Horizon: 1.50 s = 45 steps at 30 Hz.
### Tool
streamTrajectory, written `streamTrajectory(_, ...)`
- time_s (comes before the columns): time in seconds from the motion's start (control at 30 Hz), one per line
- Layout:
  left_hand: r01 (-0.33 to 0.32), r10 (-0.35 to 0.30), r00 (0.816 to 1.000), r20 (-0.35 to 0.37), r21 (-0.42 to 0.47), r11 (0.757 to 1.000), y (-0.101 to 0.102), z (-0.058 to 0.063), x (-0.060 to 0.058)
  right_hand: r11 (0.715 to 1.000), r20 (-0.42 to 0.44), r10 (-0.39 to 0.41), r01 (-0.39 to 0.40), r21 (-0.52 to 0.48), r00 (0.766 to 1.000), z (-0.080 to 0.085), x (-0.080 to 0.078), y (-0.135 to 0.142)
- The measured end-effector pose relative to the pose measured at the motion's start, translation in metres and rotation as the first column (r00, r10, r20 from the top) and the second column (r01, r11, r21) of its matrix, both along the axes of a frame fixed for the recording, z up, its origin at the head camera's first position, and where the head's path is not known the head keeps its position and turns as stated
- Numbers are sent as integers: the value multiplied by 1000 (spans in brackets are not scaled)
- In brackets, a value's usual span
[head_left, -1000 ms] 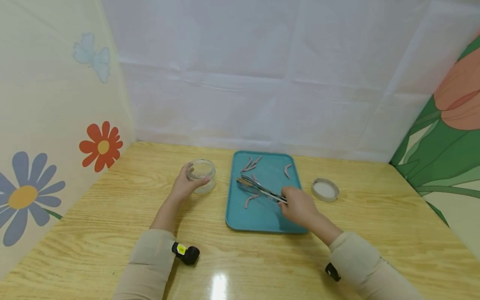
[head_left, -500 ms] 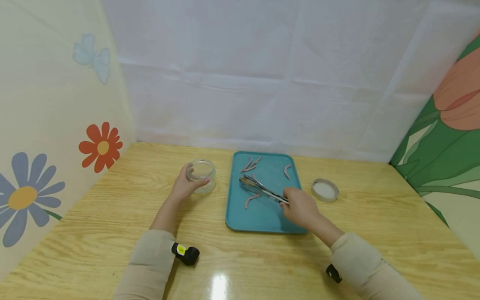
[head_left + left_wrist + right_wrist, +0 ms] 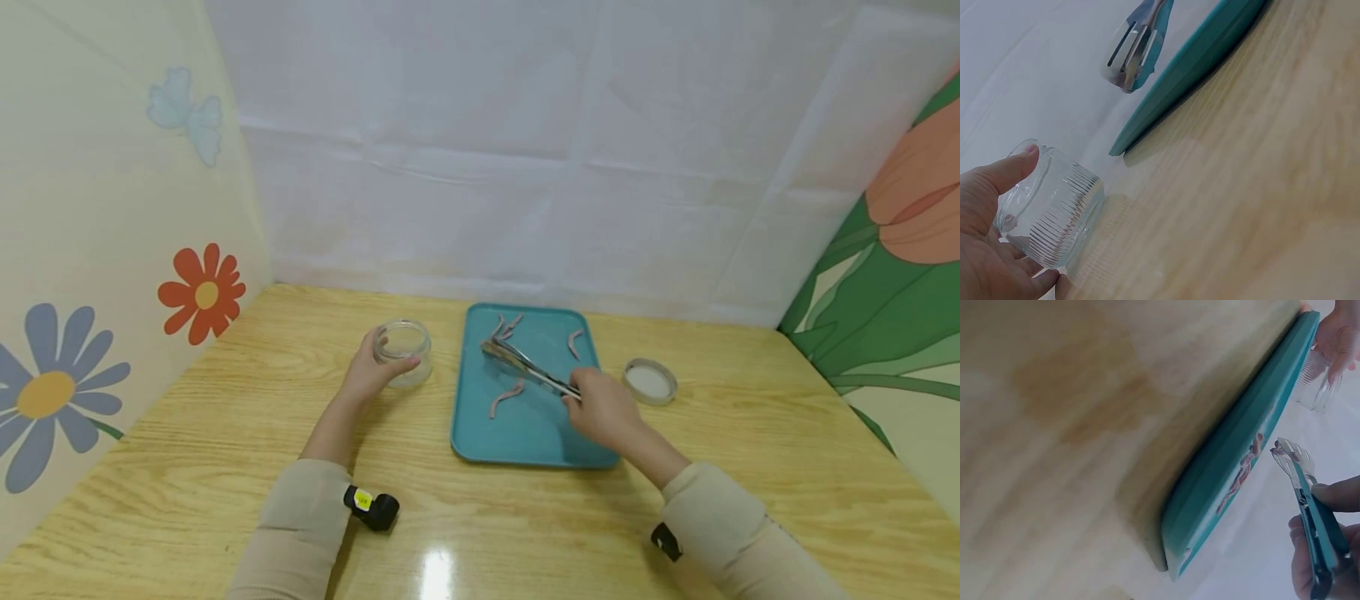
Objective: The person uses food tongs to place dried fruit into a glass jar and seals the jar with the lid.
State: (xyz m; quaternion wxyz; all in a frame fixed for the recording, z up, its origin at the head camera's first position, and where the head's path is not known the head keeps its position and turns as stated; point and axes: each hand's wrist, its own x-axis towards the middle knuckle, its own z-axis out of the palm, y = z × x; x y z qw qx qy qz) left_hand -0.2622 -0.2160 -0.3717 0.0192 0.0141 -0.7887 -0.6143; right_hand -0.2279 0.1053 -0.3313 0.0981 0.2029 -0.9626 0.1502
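Note:
In the head view my left hand (image 3: 372, 367) grips a clear glass jar (image 3: 408, 371) standing on the table left of the tray, thumb near its rim. The left wrist view shows the jar's ribbed wall (image 3: 1063, 215). My right hand (image 3: 606, 410) holds metal tongs (image 3: 536, 372) over the blue tray (image 3: 480, 437), their heads almost together near the back-left pink strips (image 3: 507, 327). In the right wrist view a small reddish bit shows at the tongs' slotted ends (image 3: 1285, 453). A curved pink strip (image 3: 504, 398) lies nearer, another (image 3: 574, 343) at the tray's right.
A round lid (image 3: 650, 381) lies right of the tray on the wooden table (image 3: 525, 533). A white cloth (image 3: 480, 217) hangs behind. Flower-painted panels (image 3: 112, 250) stand at both sides.
The tongs' heads have come closer together and moved slightly back and right. A strip beneath them is no longer seen apart. My left hand and the jar have stayed in place.

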Motion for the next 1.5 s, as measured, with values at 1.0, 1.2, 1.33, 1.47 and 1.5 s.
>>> streamTrajectory(1.0,-6,7,1000,7,-27,1000,0,-2,-2,996,4,-19,19,-91,1000,48,-15,-33)
streamTrajectory(1.2,-7,6,1000,-9,-24,1000,1,0,0,995,-12,-26,24,-102,1000,52,-15,-47)
streamTrajectory(1.33,-4,3,999,-33,-19,1000,2,2,2,992,4,-15,15,-122,1000,53,-14,-58)
streamTrajectory(1.47,-8,7,1000,-19,-13,1000,1,0,1,991,6,3,-2,-133,1000,53,-13,-68)
streamTrajectory(1.5,-11,11,1000,-15,-14,1000,1,0,0,991,5,9,-8,-136,1000,53,-13,-70)
